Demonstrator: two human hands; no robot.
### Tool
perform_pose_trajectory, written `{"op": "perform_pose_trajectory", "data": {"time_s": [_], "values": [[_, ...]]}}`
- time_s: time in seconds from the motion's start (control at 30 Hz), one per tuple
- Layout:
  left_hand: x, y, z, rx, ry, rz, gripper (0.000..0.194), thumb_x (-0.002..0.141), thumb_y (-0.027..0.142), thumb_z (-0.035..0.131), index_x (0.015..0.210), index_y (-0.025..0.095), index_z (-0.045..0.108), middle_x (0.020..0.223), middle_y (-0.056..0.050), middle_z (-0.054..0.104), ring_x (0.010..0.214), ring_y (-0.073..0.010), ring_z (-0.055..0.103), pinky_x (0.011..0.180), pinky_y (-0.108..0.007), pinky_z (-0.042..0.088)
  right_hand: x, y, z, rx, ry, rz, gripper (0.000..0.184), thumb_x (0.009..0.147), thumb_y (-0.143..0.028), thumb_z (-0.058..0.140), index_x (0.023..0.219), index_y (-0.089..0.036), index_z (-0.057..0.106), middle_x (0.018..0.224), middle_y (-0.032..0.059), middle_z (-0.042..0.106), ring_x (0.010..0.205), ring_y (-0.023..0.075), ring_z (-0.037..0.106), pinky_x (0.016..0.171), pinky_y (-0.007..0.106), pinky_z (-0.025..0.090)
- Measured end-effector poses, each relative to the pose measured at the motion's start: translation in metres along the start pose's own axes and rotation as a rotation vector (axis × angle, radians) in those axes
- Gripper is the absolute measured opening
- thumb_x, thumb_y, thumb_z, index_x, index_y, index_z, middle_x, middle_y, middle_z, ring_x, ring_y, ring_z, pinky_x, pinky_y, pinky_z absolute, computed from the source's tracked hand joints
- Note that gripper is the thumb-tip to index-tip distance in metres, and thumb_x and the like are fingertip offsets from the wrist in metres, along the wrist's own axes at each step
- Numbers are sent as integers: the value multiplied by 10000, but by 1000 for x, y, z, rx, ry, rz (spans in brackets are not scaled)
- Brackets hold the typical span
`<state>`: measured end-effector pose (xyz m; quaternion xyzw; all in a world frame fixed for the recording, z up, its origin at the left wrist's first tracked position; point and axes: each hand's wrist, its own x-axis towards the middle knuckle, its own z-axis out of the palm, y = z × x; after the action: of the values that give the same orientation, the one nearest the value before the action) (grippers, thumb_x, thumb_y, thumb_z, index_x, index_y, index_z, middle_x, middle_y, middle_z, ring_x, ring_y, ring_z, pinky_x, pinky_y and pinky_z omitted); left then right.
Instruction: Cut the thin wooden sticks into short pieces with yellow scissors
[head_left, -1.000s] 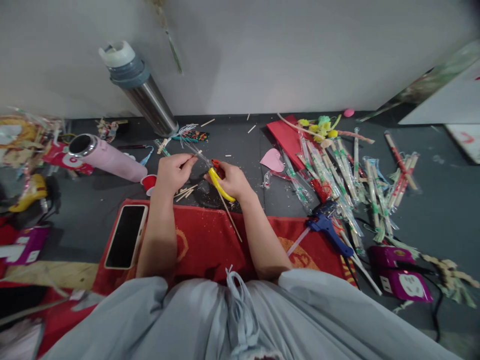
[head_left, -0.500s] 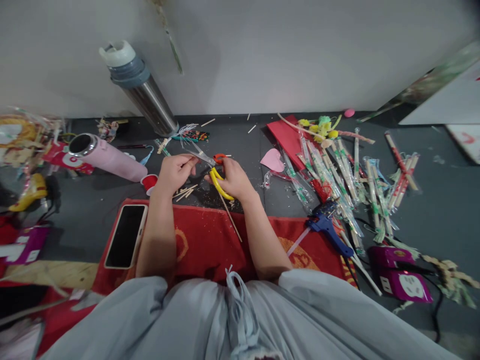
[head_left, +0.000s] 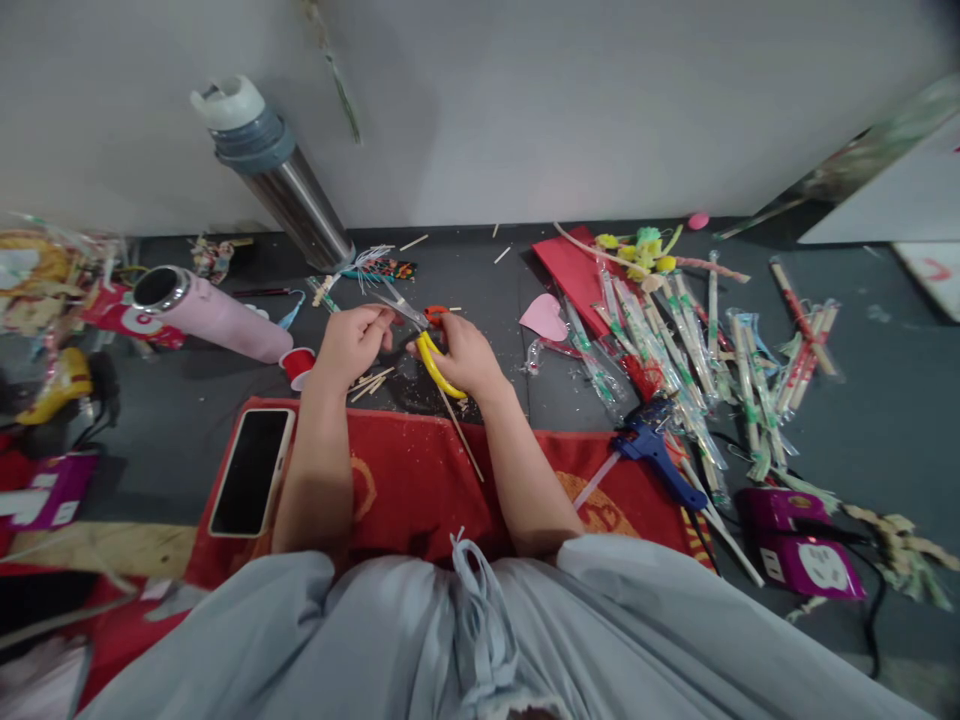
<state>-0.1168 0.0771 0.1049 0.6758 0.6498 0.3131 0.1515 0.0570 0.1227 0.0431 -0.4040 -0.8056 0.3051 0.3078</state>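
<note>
My right hand is closed round a pair of scissors with one yellow and one orange handle. Their metal blades point up and left, passing by the fingertips of my left hand. Those left fingers are pinched together beside the blades; what they hold, if anything, is too small to make out. A thin wooden stick slants from below the scissors onto the red cloth. Several short cut sticks lie between my hands, just under the left one.
On the left stand a pink bottle, a steel flask and a red spool, with a phone nearer. To the right lie a pink paper heart, several wrapped stick bundles, a blue glue gun and a purple power socket.
Both hands stay in nearly the same place. The scissors have shifted slightly in my right hand, and less of the orange handle loop shows. The whole view has moved a little.
</note>
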Motion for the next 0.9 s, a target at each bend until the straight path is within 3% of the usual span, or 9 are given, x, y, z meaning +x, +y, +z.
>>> {"op": "perform_pose_trajectory", "data": {"time_s": [0.23, 0.53, 0.67, 0.77, 0.9], "values": [[-1, 1, 0, 37, 18, -51, 388, 903, 307, 478, 539, 187, 535, 505, 16, 552, 480, -97, 460, 533, -246, 333, 0, -6, -3, -37, -56, 88, 561, 817, -713, 484, 948, -174, 568, 927, 106, 661, 844, 223, 619, 767, 334, 462], [-1, -1, 5, 146, 107, 26, 259, 877, 338, 509, 690, 192, 615, 553, 10, 569, 529, -118, 490, 553, -259, 342, 0, -11, -12, 7, -122, 145, 536, 800, -686, 522, 906, -168, 612, 847, 81, 674, 731, 192, 607, 675, 300, 428], [-2, -5, 7, 206, 169, 78, 241, 876, 357, 521, 735, 202, 641, 629, -16, 614, 605, -145, 534, 601, -275, 365, 0, -12, -14, 28, -131, 133, 511, 793, -677, 534, 863, -176, 602, 824, 65, 669, 681, 169, 574, 635, 279, 400], [-2, -6, 6, 211, 160, 84, 231, 880, 342, 511, 737, 213, 637, 689, -31, 651, 670, -164, 571, 636, -278, 388, 0, -11, -13, 28, -153, 112, 517, 802, -686, 510, 858, -178, 592, 809, 60, 660, 674, 164, 567, 633, 276, 402], [-1, -6, 4, 185, 126, 57, 247, 882, 326, 496, 688, 212, 597, 622, -16, 605, 635, -155, 545, 635, -272, 388, 0, -7, -8, 9, -133, 74, 539, 821, -698, 483, 910, -172, 564, 862, 83, 654, 753, 195, 596, 693, 308, 444]]}}
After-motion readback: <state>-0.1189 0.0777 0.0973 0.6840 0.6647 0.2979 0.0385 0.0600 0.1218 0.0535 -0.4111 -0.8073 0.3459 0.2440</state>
